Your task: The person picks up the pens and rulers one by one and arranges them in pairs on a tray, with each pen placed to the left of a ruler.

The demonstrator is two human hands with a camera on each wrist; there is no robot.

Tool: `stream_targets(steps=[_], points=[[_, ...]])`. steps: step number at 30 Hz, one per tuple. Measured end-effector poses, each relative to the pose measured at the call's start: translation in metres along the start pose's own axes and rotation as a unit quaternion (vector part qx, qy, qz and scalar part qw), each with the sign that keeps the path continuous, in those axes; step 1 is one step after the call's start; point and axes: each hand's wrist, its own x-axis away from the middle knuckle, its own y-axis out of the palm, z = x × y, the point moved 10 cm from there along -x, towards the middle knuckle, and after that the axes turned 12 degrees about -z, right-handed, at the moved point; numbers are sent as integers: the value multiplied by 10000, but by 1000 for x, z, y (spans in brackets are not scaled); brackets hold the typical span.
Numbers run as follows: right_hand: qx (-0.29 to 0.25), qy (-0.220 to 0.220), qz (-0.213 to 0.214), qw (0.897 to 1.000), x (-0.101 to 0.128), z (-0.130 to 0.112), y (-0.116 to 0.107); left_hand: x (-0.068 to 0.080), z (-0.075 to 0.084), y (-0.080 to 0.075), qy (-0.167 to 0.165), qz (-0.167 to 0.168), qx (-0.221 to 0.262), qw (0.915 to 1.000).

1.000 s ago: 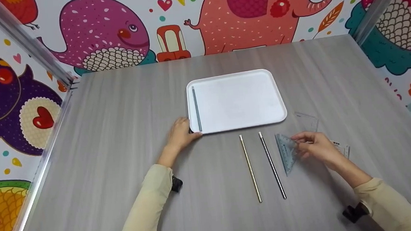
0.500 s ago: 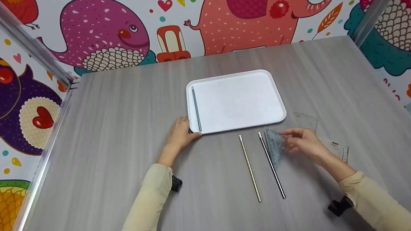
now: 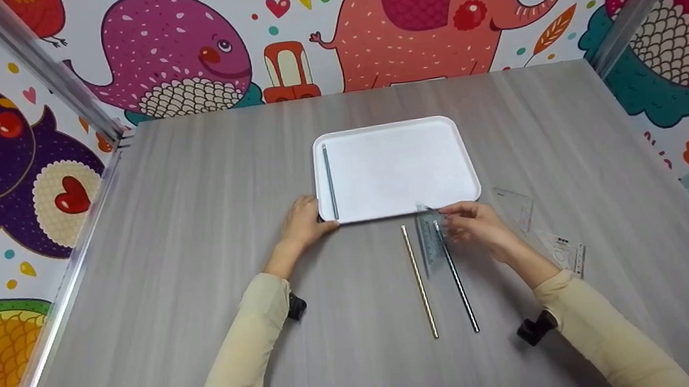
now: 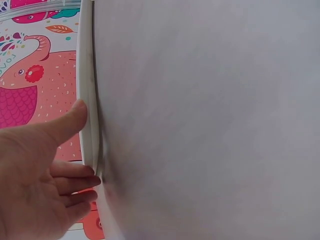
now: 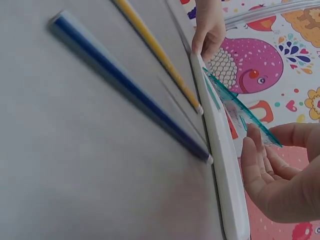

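My left hand (image 3: 303, 225) holds the near left corner of the white tray (image 3: 395, 170), its thumb along the near edge and its fingers at the left side. One slim pencil (image 3: 331, 185) lies inside the tray by its left wall. Between thumb and fingers, my right hand (image 3: 478, 225) pinches a clear bluish set square (image 3: 428, 242), whose green-tinted edge shows in the right wrist view. The set square hovers over the tray's near edge and the top of a dark silvery pencil (image 3: 460, 289). A gold pencil (image 3: 420, 286) lies to the left of that one.
Right of the tray lies a clear plastic drawing piece (image 3: 515, 206). Nearer me is another clear piece with printed marks (image 3: 564, 249). Both rest on the grey wood-grain table (image 3: 217, 167), which has cartoon-covered walls at its back and sides.
My right hand has carried the set square leftward and slightly away from me, past the dark pencil to the tray's near edge. The left hand and tray have hardly moved.
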Motion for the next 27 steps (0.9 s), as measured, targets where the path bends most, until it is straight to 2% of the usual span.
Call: stream_targets(steps=[6, 13, 27], points=[[-201, -3, -192, 9996, -17, -1, 16, 0, -1, 2, -51, -55, -6, 10000], [-564, 216, -421, 9973, -32, 9, 27, 1, -2, 2, -83, -60, 8, 9999], [-558, 328, -426, 9970, -48, 8, 40, -1, -4, 3, -46, -93, 132, 9999]])
